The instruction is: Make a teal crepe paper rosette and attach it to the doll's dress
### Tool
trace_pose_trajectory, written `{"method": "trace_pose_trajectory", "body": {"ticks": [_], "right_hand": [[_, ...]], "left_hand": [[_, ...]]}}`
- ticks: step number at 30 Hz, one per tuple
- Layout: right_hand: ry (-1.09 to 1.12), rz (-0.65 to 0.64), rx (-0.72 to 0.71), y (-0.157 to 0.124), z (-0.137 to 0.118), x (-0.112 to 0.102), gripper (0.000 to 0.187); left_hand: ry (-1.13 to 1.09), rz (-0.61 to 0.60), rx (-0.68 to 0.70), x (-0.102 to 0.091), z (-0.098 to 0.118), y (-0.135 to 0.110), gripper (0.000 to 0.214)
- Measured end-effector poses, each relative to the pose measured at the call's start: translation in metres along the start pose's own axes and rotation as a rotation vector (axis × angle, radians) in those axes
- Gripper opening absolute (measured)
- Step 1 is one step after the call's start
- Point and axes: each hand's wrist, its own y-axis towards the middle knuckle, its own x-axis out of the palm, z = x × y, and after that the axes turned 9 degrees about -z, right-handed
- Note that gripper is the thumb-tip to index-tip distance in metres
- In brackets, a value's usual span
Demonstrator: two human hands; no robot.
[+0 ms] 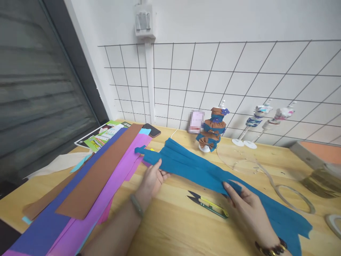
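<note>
A long strip of teal-blue crepe paper (191,167) stretches across the table between my hands, with soft folds along its length. My left hand (154,177) pinches its lower edge near the narrow left end, thumb on top. Farther right, my right hand (247,206) grips the strip between thumb and fingers, and a small flap folds over there. The rest of the strip runs on past my right wrist to a ragged end. Below the paper, between my hands, lie thread snips (207,204) with dark blades and a yellow-green handle.
Brown, blue and purple paper strips (103,170) are piled on the left, beside printed sheets (103,137) and a phone (151,130). A decorated paper figure (212,129) and two stands (238,142) stand by the wall grid. Tape rolls (295,199) and a box (317,156) are at right.
</note>
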Motion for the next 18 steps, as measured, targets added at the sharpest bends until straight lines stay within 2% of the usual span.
{"method": "trace_pose_trajectory", "body": {"ticks": [5,7,10,14,18], "right_hand": [[-0.114,0.042,0.012,0.004,0.001,-0.013,0.042],[-0.093,0.041,0.044,0.008,0.008,-0.014,0.044],[0.018,0.015,0.065,0.013,0.02,-0.011,0.036],[0.12,-0.005,0.063,0.017,0.028,-0.007,0.041],[0.184,-0.002,0.054,0.017,0.025,-0.001,0.041]], "left_hand": [[-0.033,0.148,0.09,-0.01,0.005,0.005,0.015],[-0.043,0.194,0.123,-0.012,0.005,0.006,0.015],[-0.051,0.263,0.158,-0.015,0.007,0.007,0.016],[-0.054,0.285,0.183,-0.018,0.013,0.009,0.018],[-0.052,0.255,0.183,-0.013,0.015,0.007,0.018]]}}
